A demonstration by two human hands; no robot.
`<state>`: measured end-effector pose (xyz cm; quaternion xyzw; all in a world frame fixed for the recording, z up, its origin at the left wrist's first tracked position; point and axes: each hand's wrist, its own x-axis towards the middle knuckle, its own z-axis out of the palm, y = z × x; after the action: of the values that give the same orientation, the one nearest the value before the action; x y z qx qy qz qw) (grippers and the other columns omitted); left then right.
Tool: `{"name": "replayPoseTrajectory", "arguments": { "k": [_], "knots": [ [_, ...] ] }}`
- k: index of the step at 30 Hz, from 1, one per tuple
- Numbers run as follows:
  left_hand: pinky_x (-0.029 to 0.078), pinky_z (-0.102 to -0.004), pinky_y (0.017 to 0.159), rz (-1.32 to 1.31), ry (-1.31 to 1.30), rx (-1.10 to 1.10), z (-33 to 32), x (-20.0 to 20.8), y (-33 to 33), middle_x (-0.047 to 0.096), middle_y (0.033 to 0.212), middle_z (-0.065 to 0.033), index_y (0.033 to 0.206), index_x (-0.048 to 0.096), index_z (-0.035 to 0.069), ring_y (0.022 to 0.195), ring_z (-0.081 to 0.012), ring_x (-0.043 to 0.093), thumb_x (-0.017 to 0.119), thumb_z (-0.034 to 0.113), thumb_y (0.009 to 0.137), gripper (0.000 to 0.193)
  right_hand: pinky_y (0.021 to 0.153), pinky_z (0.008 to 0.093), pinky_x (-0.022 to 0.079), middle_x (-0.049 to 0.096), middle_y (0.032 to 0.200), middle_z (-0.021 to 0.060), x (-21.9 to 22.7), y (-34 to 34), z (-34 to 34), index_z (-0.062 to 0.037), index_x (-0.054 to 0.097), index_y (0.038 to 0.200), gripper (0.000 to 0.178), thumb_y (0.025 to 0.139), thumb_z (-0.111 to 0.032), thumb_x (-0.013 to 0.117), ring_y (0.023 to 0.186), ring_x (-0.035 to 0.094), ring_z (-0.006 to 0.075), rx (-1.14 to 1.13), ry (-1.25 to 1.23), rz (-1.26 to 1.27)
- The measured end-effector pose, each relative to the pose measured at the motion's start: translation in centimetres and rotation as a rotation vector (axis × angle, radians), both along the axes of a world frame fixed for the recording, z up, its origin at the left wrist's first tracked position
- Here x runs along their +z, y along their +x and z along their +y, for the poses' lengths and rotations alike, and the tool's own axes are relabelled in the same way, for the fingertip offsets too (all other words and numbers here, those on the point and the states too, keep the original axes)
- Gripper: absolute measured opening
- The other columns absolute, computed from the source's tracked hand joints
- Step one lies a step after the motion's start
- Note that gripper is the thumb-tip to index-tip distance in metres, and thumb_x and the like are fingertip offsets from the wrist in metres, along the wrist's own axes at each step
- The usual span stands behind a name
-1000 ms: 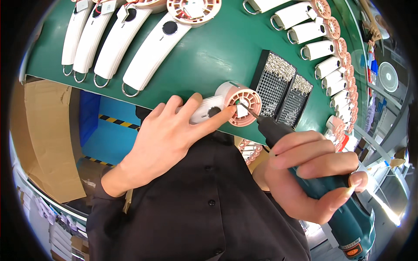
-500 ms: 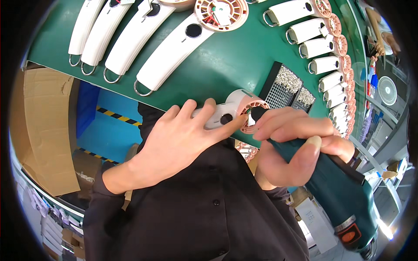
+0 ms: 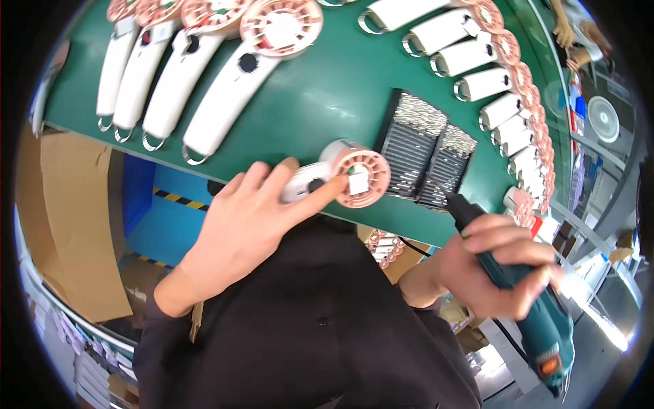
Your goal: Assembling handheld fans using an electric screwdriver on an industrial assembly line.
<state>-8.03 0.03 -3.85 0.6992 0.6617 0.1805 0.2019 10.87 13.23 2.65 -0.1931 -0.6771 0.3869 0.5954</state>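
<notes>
My left hand (image 3: 235, 225) holds a white and pink handheld fan (image 3: 375, 178) down at the table's near edge. Its index finger reaches onto the fan's round pink head, beside a small white piece in the middle; part of the white handle is hidden beneath the other fingers. In my right hand (image 3: 494, 266) is a dark green electric screwdriver (image 3: 541, 324), gripped around its body. The screwdriver's tip points at the near end of two black screw trays (image 3: 390, 140), which hold many small silver screws. The fan head and the screwdriver are apart.
On the green table (image 3: 327, 102), several white fans (image 3: 221, 109) lie at the far left. A long curved row of more fans (image 3: 484, 85) runs down the right side. A cardboard box (image 3: 75, 225) stands off the table's left edge. Another person's hand (image 3: 564, 34) shows at the far right.
My right hand has drawn the screwdriver away from the fan head, to the right and nearer me, with its tip now by the screw trays. My left hand stays on the fan. The view has shifted.
</notes>
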Motion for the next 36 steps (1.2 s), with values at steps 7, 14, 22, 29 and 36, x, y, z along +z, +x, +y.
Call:
{"name": "replayPoseTrajectory", "arguments": {
  "k": [7,14,22,29,36],
  "knots": [
    [0.048,-0.0358,0.07,0.007,-0.07,0.022,1.0,0.7,0.3,0.052,0.105,-0.0101,0.13,0.056,0.027,0.078,-0.0251,0.051,0.06,0.005,0.079,0.056,0.031,0.0358,0.043,0.043,0.056,0.0124,-3.8,3.7,0.8,-0.0051,0.034,0.103,0.019,0.089,-0.009,0.046,0.033,0.043,0.0225,-0.407,-0.219,0.118],
    [0.048,-0.037,0.066,0.003,-0.039,0.057,1.3,0.2,1.0,0.054,0.103,-0.0097,0.128,0.058,0.025,0.078,-0.0267,0.052,0.066,0.005,0.076,0.056,0.033,0.0359,0.045,0.045,0.056,0.0119,-4.8,3.9,1.4,-0.0053,0.035,0.106,0.024,0.087,-0.007,0.05,0.034,0.045,0.0217,-0.392,-0.236,0.119],
    [0.048,-0.0375,0.065,-0.012,-0.047,0.077,1.4,0.3,1.2,0.054,0.103,-0.01,0.128,0.058,0.025,0.078,-0.027,0.053,0.069,0.003,0.073,0.06,0.033,0.0357,0.046,0.046,0.056,0.0127,-5.0,3.6,1.6,-0.0024,0.036,0.103,0.023,0.087,-0.006,0.052,0.035,0.046,0.0213,-0.386,-0.204,0.122],
    [0.048,-0.037,0.066,-0.031,-0.042,0.071,1.3,0.3,1.0,0.054,0.102,-0.0097,0.128,0.058,0.025,0.077,-0.0261,0.053,0.068,0.004,0.073,0.06,0.034,0.0344,0.047,0.046,0.055,0.0125,-4.8,3.1,1.7,0.0,0.034,0.101,0.023,0.088,-0.005,0.052,0.036,0.047,0.0204,-0.403,-0.14,-0.005],
    [0.048,-0.0358,0.069,-0.016,-0.045,0.045,1.1,0.3,0.6,0.052,0.104,-0.0102,0.13,0.056,0.025,0.077,-0.025,0.051,0.063,0.003,0.076,0.059,0.032,0.0375,0.044,0.044,0.06,0.0123,-2.1,2.7,0.7,-0.0078,0.036,0.105,0.012,0.095,-0.013,0.04,0.034,0.043,0.0231,-0.278,-0.22,0.212]
  ]
}}
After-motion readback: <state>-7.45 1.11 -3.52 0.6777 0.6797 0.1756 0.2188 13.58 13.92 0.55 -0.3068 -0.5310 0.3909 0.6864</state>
